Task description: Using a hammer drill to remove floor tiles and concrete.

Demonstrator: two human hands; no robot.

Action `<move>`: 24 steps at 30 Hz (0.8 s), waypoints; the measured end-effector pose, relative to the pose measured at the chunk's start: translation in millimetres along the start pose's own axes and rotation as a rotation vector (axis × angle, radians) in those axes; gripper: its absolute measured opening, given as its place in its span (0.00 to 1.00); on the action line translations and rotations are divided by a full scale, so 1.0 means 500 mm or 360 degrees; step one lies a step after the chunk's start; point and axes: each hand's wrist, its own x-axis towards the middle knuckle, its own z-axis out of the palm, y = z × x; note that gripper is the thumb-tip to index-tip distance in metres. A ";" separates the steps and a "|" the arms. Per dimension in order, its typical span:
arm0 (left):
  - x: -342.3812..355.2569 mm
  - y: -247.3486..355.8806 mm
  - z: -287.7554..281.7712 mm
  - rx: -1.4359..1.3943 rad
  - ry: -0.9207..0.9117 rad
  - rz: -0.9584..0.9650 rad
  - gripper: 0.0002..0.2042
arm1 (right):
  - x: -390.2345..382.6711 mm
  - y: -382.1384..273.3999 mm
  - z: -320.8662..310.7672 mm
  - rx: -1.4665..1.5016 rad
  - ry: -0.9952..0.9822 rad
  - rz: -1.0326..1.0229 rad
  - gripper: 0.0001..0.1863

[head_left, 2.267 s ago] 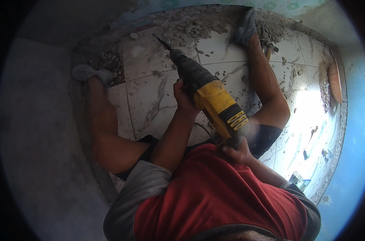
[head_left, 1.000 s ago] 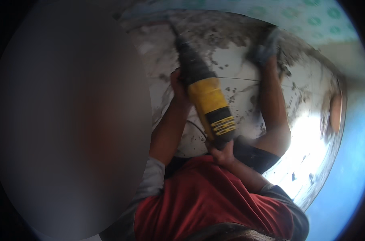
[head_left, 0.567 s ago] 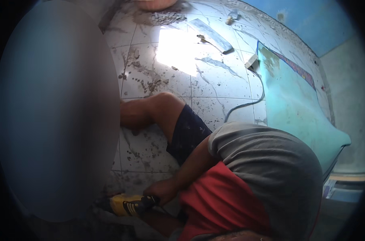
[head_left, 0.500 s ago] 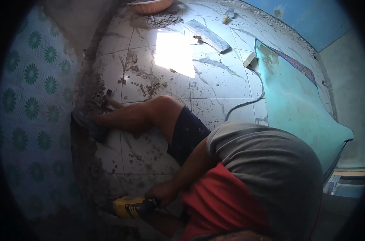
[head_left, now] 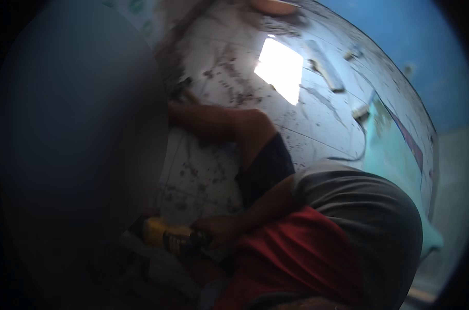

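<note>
My right hand (head_left: 208,230) is closed on the rear grip of a yellow-and-black power drill (head_left: 162,230) at lower left of the picture, beside my red-and-grey shirt. The drill's front end fades into dimness. My left forearm (head_left: 198,271) runs under the tool; that hand's fingers are too dark and hidden to make out. Above them my bent bare leg (head_left: 219,124) lies on white marbled tiles (head_left: 190,170) strewn with rubble. A wooden-handled tool (head_left: 185,93), blurred, lies just beyond the leg.
A large blurred patch covers the left. Beyond are an orange basin (head_left: 273,6), a long flat bar (head_left: 325,70), a small tool (head_left: 352,53), a socket box (head_left: 360,112) with a cable, and a pale green sheet (head_left: 387,150) along the right, below a blue wall (head_left: 410,41).
The view has swung from facing along the drill to sideways across the room. In the last half second the floor and its objects have shifted rightward in the picture, with motion blur.
</note>
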 end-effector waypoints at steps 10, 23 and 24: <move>-0.619 0.178 0.041 0.0286 0.0493 0.1626 0.38 | -0.005 0.073 0.004 0.0463 -0.0015 0.0510 0.22; -0.583 0.184 0.038 0.0287 0.0539 0.1568 0.42 | 0.013 0.114 -0.016 0.0082 0.0000 0.0236 0.12; -0.586 0.185 0.038 0.0292 0.0547 0.1570 0.42 | 0.020 0.099 -0.018 0.0090 -0.0005 0.0235 0.12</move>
